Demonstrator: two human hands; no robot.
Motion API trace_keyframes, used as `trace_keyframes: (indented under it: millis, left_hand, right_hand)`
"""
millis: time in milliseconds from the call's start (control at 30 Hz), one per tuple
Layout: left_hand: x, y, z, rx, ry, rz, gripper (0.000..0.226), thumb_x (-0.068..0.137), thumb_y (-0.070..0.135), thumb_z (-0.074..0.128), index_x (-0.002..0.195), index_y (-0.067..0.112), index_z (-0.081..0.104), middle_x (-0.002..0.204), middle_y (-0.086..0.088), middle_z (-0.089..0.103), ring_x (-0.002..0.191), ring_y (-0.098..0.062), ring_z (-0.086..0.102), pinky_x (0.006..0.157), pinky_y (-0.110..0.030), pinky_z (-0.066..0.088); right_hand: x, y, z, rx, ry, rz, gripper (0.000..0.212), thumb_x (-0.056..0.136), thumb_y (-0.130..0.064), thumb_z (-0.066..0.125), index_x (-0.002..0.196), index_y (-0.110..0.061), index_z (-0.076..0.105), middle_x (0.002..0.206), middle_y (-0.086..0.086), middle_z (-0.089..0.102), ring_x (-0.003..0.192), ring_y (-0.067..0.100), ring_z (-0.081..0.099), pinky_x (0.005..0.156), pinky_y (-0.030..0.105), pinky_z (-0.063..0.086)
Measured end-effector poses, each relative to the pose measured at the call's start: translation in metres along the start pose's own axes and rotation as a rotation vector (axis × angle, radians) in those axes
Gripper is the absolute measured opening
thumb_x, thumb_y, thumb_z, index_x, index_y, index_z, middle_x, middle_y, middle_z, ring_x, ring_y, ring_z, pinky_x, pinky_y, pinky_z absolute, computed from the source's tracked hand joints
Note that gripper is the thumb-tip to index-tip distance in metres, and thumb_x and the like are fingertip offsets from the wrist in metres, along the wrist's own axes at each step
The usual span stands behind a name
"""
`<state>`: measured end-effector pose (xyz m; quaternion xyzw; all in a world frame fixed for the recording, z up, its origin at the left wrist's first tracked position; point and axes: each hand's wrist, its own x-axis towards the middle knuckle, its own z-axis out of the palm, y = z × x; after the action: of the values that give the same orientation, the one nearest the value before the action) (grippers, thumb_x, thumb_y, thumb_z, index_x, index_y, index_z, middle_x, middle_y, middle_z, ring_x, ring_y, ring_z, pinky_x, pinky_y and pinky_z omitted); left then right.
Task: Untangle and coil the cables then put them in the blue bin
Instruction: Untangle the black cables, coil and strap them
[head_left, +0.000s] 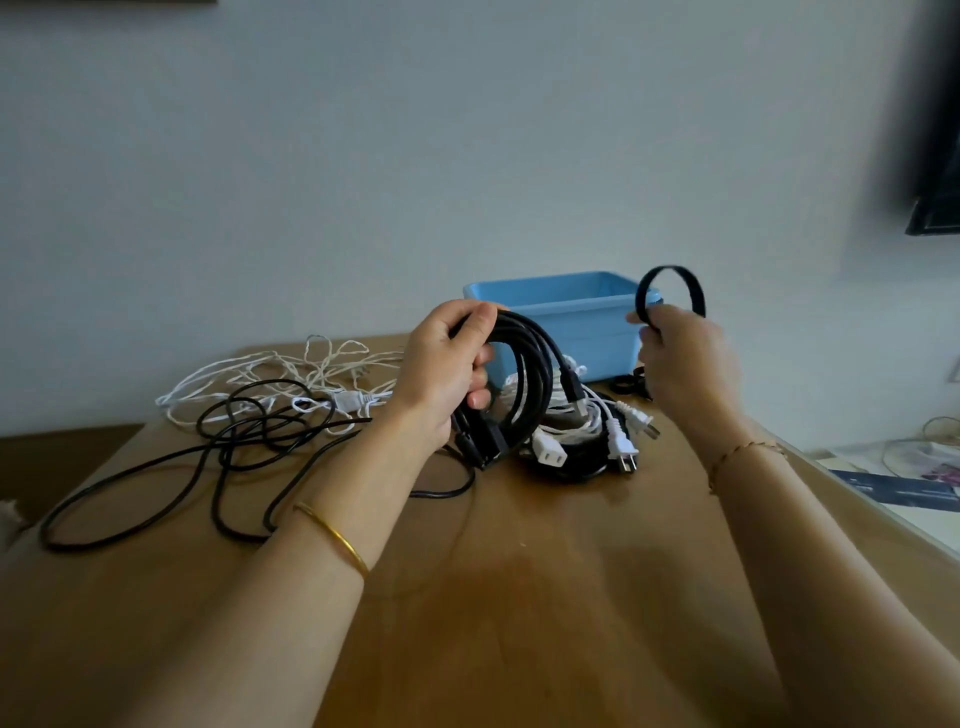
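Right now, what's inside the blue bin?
The bin shows only its bare far inner wall. The near wall hides the floor, so anything lying there is unseen. Nothing rises above the rim. The left hand with its coil covers one corner, the right hand with a strap another.

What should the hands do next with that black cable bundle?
Probably bring the looped black strap in the right hand over and wrap it round the coiled black power cable that the left hand grips, since the coil looks finished but unbound.
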<state>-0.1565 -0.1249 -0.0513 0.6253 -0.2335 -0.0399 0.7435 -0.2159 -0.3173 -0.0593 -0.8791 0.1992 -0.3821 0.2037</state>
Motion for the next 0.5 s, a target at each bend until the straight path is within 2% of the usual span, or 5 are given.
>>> trace_keyframes:
  millis: [67, 133, 233, 333, 500]
  left_hand:
    - [-0.001, 0.005, -0.01, 0.026, 0.044, -0.002, 0.02, 0.1, 0.023, 0.048, 0.108, 0.009, 0.06, 0.062, 0.0, 0.04, 0.038, -0.006, 0.03, 0.035, -0.019, 0.029]
    - [-0.002, 0.011, -0.024, 0.047, 0.084, 0.006, 0.018, 0.101, 0.022, 0.048, 0.105, 0.011, 0.061, 0.062, 0.0, 0.042, 0.04, -0.007, 0.032, 0.036, -0.02, 0.03]
    - [-0.001, 0.018, -0.045, 0.069, 0.149, 0.023, 0.014, 0.101, 0.022, 0.048, 0.099, 0.015, 0.06, 0.062, -0.001, 0.042, 0.039, -0.007, 0.032, 0.036, -0.022, 0.031]
    - [0.003, 0.02, -0.066, 0.093, 0.215, 0.036, 0.015, 0.101, 0.021, 0.048, 0.102, 0.013, 0.06, 0.06, 0.0, 0.043, 0.037, -0.007, 0.032, 0.036, -0.022, 0.032]
    - [0.014, 0.018, -0.089, 0.118, 0.294, 0.03, 0.014, 0.1, 0.022, 0.049, 0.105, 0.013, 0.058, 0.065, -0.003, 0.044, 0.037, -0.008, 0.033, 0.037, -0.022, 0.034]
  right_hand:
    - [0.002, -0.042, -0.01, 0.221, -0.116, -0.118, 0.024, 0.095, -0.009, 0.042, 0.116, -0.011, 0.055, 0.087, 0.007, 0.058, 0.073, 0.023, 0.055, 0.063, 0.029, 0.043]
    - [0.003, -0.083, -0.011, 0.371, -0.292, -0.182, 0.013, 0.093, -0.008, 0.044, 0.106, -0.009, 0.048, 0.074, 0.002, 0.051, 0.054, 0.008, 0.045, 0.048, 0.02, 0.036]
    - [0.0, -0.122, -0.006, 0.452, -0.425, -0.254, 0.011, 0.094, -0.01, 0.047, 0.098, -0.007, 0.057, 0.062, -0.002, 0.046, 0.035, 0.0, 0.04, 0.035, 0.01, 0.028]
    - [0.001, -0.141, 0.005, 0.497, -0.368, -0.317, 0.017, 0.091, -0.007, 0.05, 0.093, -0.005, 0.066, 0.057, -0.007, 0.044, 0.037, -0.002, 0.041, 0.04, 0.013, 0.032]
    - [0.009, -0.154, 0.024, 0.425, -0.231, -0.378, 0.013, 0.087, -0.012, 0.058, 0.091, -0.012, 0.07, 0.069, -0.009, 0.054, 0.062, 0.008, 0.049, 0.06, 0.027, 0.043]
